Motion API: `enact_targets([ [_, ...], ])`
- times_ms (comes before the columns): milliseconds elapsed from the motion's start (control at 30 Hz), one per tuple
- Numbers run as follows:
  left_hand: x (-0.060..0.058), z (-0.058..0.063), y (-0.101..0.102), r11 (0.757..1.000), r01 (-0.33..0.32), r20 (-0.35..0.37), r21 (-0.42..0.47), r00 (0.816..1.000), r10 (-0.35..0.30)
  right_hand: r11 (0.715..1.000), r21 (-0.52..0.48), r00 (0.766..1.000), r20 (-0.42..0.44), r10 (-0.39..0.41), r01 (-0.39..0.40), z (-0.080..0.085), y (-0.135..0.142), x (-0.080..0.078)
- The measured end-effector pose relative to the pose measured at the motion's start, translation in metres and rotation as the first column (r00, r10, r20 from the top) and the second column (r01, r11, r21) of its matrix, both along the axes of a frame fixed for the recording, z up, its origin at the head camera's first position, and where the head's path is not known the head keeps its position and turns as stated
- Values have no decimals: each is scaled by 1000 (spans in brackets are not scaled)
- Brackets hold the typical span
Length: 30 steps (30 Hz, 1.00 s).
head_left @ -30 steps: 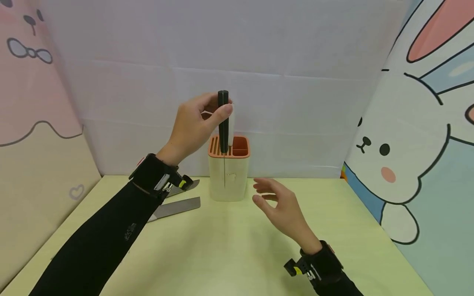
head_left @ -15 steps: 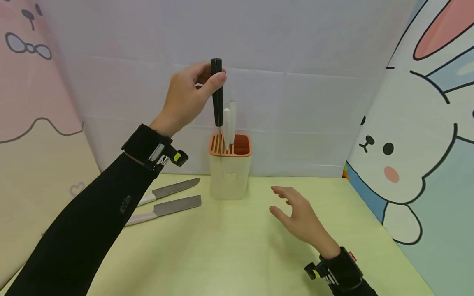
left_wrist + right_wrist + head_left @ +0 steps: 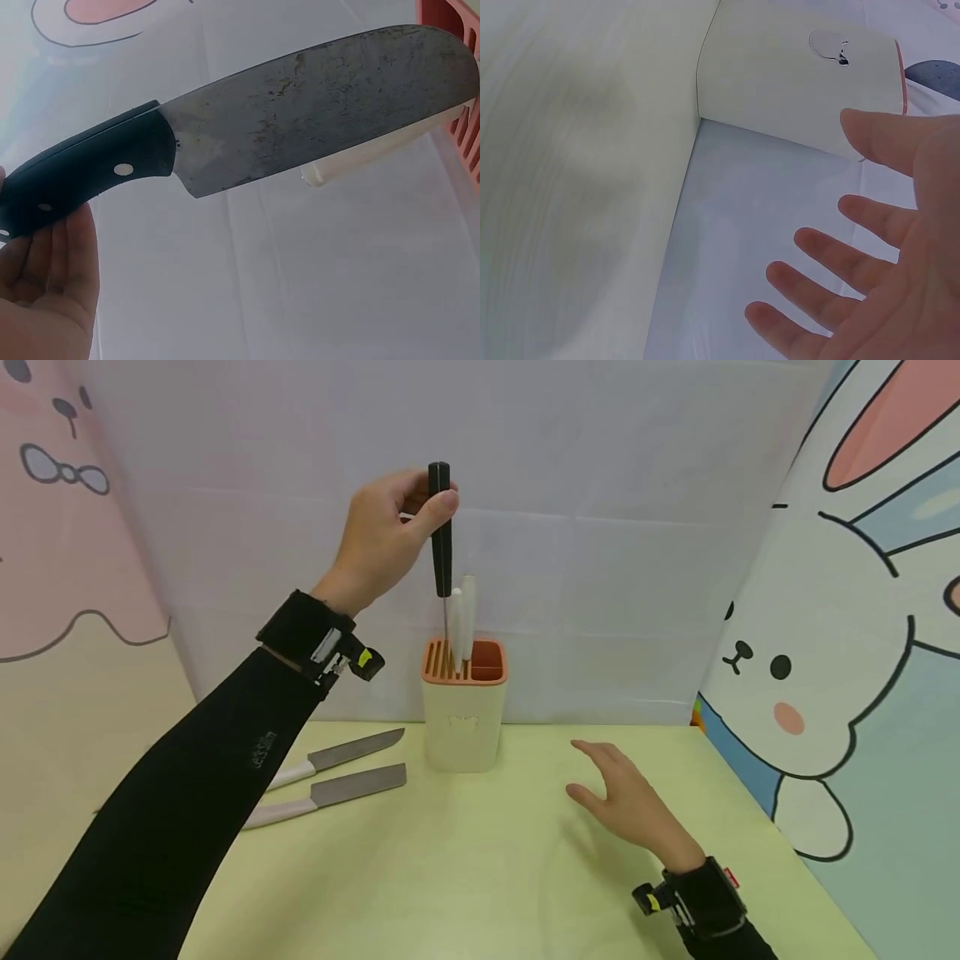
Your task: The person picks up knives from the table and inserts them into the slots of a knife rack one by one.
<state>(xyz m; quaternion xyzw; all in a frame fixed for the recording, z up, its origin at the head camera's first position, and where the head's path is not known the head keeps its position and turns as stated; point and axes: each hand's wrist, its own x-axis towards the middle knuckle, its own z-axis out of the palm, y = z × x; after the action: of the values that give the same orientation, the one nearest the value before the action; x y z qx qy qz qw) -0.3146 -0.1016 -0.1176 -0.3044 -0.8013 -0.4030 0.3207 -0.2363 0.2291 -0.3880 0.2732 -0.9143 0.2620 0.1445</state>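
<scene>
My left hand (image 3: 386, 531) pinches the black handle of a kitchen knife (image 3: 441, 539), blade pointing down at the slotted top of a cream knife holder (image 3: 463, 727). The left wrist view shows its broad stained blade (image 3: 322, 101), with the rounded tip close to the holder's orange lid (image 3: 469, 142). Two white-handled knives (image 3: 468, 610) stand in the slots beside it. To the right of the holder my right hand (image 3: 630, 802) hovers above the table with its fingers spread, holding nothing; the right wrist view shows the fingers (image 3: 840, 262) apart.
Two light-handled knives lie on the table left of the holder: a pointed one (image 3: 356, 749) and a square-ended cleaver (image 3: 358, 785). A pale wall sheet (image 3: 637, 568) rises close behind the holder. Cartoon panels (image 3: 810, 693) flank the pale yellow table (image 3: 465, 877).
My left hand has risen with the black-handled knife, drawing its blade upward at the holder. My right hand has moved away from the holder, to the right.
</scene>
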Motion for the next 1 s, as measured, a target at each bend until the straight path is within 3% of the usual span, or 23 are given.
enact_targets([
  [700, -31, -29, -6, 1000, 6, 50, -25, 999, -5, 999, 30, 1000, 22, 11, -12, 0, 0, -3],
  [1000, -44, -50, -8, 998, 3, 63, -55, 998, 0, 999, 34, 1000, 26, 4, -5, -3, -1, -4],
])
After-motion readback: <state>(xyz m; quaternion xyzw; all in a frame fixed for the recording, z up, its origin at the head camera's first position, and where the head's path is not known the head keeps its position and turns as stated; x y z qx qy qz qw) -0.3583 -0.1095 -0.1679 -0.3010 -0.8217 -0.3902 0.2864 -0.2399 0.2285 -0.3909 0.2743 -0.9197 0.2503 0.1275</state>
